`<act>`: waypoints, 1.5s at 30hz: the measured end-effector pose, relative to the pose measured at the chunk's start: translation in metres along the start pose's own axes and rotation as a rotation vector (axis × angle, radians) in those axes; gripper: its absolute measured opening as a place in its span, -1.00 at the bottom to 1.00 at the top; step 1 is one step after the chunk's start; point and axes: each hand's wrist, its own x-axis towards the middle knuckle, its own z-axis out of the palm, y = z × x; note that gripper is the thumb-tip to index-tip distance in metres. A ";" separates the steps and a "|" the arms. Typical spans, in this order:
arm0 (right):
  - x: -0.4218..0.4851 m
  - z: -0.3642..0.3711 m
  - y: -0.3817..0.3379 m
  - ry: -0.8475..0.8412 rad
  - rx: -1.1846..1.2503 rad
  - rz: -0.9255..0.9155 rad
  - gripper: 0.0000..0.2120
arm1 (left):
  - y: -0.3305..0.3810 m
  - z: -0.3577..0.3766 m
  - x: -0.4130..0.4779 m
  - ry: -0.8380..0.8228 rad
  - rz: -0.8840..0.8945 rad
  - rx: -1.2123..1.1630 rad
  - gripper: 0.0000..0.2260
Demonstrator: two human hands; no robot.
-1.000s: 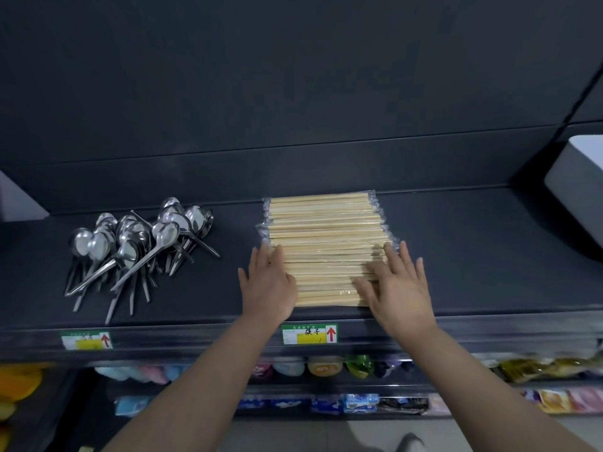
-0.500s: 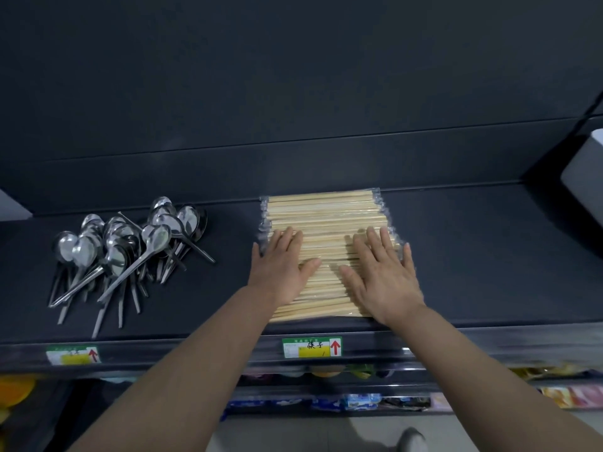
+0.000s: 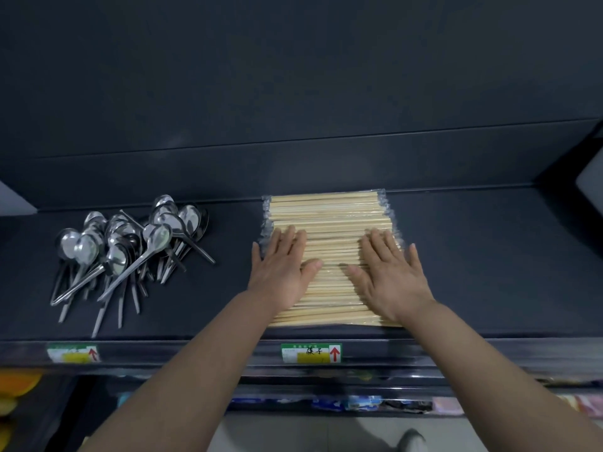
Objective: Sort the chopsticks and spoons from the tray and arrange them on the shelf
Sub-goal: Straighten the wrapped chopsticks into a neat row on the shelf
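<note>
A flat layer of plastic-wrapped wooden chopsticks (image 3: pixel 329 213) lies side by side on the dark shelf (image 3: pixel 473 256), running left to right. My left hand (image 3: pixel 282 269) presses flat on the left part of the layer with straight fingers. My right hand (image 3: pixel 390 275) lies flat on the right part, fingers spread. A heap of metal spoons (image 3: pixel 130 246) rests on the shelf to the left, bowls toward the back wall, apart from both hands.
Price labels (image 3: pixel 311 352) with red arrows sit on the shelf's front rail, another label (image 3: pixel 73 352) under the spoons. A lower shelf holds colourful packets (image 3: pixel 362 402). A pale box (image 3: pixel 592 187) stands at the far right edge.
Both hands slid from the near edge of the chopstick layer up onto its middle, then spread apart toward its left and right sides. The spoons stayed put.
</note>
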 end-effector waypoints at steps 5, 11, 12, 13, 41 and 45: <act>-0.020 0.002 0.006 -0.111 -0.001 -0.065 -0.14 | 0.003 -0.006 -0.015 -0.205 0.165 0.066 -0.09; -0.032 -0.003 0.009 -0.197 -0.043 -0.104 0.00 | 0.000 -0.008 -0.016 -0.298 0.185 0.096 0.08; -0.032 -0.003 0.009 -0.206 -0.041 -0.104 0.01 | 0.000 -0.007 -0.016 -0.291 0.185 0.102 0.07; -0.032 -0.004 0.009 -0.210 -0.034 -0.104 0.03 | 0.000 -0.007 -0.017 -0.283 0.180 0.106 0.05; -0.054 0.014 -0.006 -0.088 -0.024 0.030 -0.33 | -0.003 0.001 -0.045 -0.199 0.228 0.177 -0.35; -0.054 0.016 -0.006 -0.062 -0.061 0.014 -0.33 | -0.005 0.009 -0.053 -0.182 0.215 0.160 -0.39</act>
